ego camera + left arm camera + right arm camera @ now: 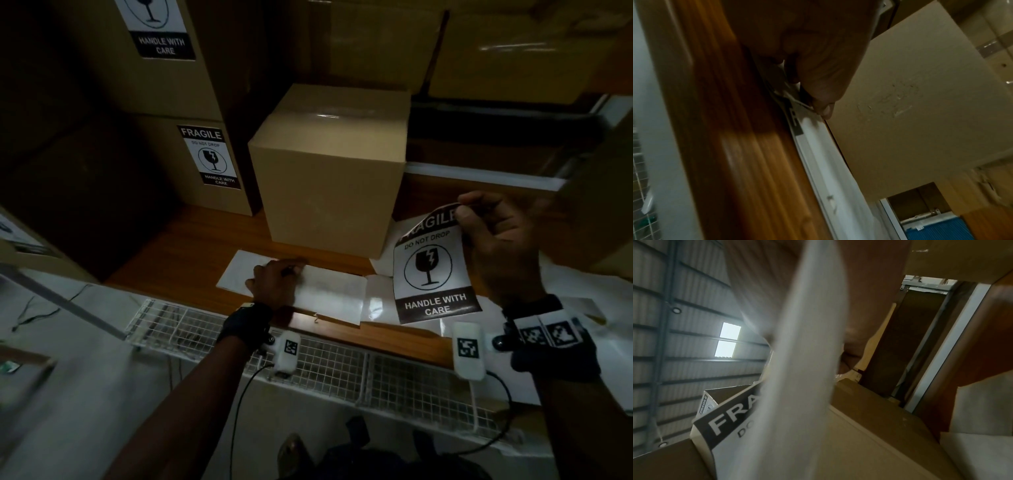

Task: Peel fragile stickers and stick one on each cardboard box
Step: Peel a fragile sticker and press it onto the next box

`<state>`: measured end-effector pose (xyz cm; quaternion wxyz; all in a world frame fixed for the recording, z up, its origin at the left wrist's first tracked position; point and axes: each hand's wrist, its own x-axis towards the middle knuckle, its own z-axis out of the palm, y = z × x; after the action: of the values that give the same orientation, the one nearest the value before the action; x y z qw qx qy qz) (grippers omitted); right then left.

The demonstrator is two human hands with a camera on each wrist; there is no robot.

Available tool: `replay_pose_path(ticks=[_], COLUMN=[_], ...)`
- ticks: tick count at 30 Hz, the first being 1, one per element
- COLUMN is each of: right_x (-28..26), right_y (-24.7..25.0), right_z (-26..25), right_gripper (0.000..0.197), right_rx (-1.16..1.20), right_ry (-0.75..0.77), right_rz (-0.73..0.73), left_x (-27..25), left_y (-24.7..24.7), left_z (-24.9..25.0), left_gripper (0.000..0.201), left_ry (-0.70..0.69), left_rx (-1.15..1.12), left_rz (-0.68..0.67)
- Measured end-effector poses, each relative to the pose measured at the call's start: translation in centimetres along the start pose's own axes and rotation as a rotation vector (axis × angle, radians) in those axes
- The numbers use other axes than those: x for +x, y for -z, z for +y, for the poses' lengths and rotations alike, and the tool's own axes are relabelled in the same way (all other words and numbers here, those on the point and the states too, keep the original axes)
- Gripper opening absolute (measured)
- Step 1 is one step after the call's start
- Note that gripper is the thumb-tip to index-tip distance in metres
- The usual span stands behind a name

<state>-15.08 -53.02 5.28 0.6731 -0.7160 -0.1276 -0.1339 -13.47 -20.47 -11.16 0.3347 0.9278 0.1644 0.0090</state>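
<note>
Right hand [496, 240] pinching a peeled fragile sticker [433, 270] by its top edge

Left hand [274, 281] pinches the backing sheets [329, 294] at the counter [191, 246]; plain cardboard box [329, 171] just beyond it.

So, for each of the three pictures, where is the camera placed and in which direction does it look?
Head: on the head, looking forward and down at the plain cardboard box; both forearms show; right hand pinches a fragile sticker.
Left wrist: low over the wooden tabletop; left hand pinches the sticker sheets.
Right wrist: tilted upward, toward the roof; the sticker's back fills the middle.
Shared: all three show the plain box.
</note>
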Motion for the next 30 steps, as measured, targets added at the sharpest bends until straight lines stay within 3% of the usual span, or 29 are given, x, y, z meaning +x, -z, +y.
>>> replay_pose_path(ticks=[6, 10, 13, 14, 18, 21, 26, 30], right_x=[0.0, 0.0, 0.1, 0.2, 0.7, 1.1, 1.3, 1.7], right_y=[-0.9, -1.9, -2.8, -3.0, -4.4, -5.6, -6.7, -7.6], right_z=[0.2, 0.1, 0.3, 0.4, 0.8, 1.0, 1.4, 1.8], right_gripper=[0.021, 0.022, 0.018, 0.017, 0.012, 0.011, 0.018, 0.008], right_rx=[-0.019, 0.008, 0.001, -0.003, -0.004, 0.012, 0.012, -0.026], right_ry=[-0.016, -0.047, -0.064, -0.068, -0.084, -0.085, -0.075, -0.061], right_rz=[0.001, 0.005, 0.013, 0.018, 0.044, 0.075, 0.099, 0.175], left_x=[0.2, -1.2, -3.0, -3.7, -5.2, -4.4, -1.7, -0.9], left_y=[0.4, 2.8, 5.1, 5.9, 8.0, 8.1, 7.7, 8.7], left_z=[-1.4, 0.9, 5.0, 6.6, 12.0, 13.6, 13.2, 13.6], left_gripper=[0.024, 0.047, 0.02, 0.019, 0.045, 0.06, 0.013, 0.004], left_ry=[-0.117, -0.19, -0.3, -0.342, -0.454, -0.513, -0.548, -0.578], left_rx=[-0.222, -0.305, -0.451, -0.506, -0.593, -0.52, -0.525, -0.528], left_rz=[-0.01, 0.081, 0.067, 0.041, -0.082, -0.062, 0.034, 0.052])
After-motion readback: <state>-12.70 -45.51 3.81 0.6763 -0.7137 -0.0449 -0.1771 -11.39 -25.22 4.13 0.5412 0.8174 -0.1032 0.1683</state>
